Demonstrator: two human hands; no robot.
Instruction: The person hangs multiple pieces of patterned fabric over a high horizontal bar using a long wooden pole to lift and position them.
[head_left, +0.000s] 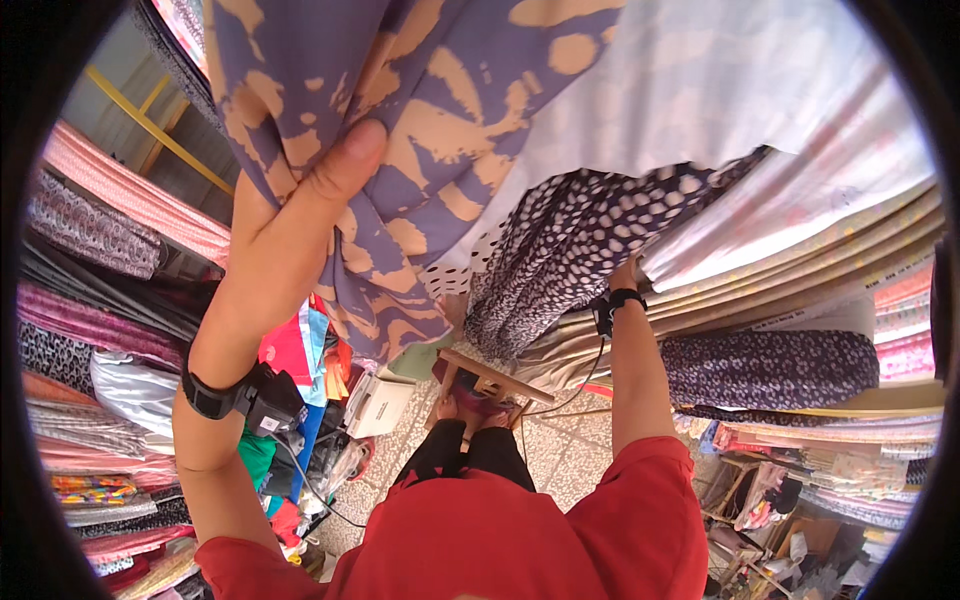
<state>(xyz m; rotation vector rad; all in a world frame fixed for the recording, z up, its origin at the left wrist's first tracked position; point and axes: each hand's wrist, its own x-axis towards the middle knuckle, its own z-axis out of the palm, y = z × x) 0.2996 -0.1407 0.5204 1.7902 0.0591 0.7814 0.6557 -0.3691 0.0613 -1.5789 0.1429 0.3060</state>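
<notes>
My left hand (300, 202) is raised close to the camera and grips purple-grey cloth with a peach print (450, 127), the thumb pressed on its front. Folds of this cloth hang below the hand. My right hand (623, 276) is lower, beside the hanging black cloth with white spots (577, 225). Its fingers are mostly hidden behind cloth, so its grip cannot be made out. A broad white cloth (675, 97) spreads across the upper right, behind the purple one. Each wrist wears a black strap, and the left one carries a black device (274, 401) with a cable.
Stacked fabrics (97, 360) line the left side. At the right, a dark floral fabric roll (772, 371) lies above more folded cloth. A small wooden stool (499, 379) stands by my feet on the speckled tile floor (570, 465), with a white box (379, 405) nearby. Cables hang around my arms.
</notes>
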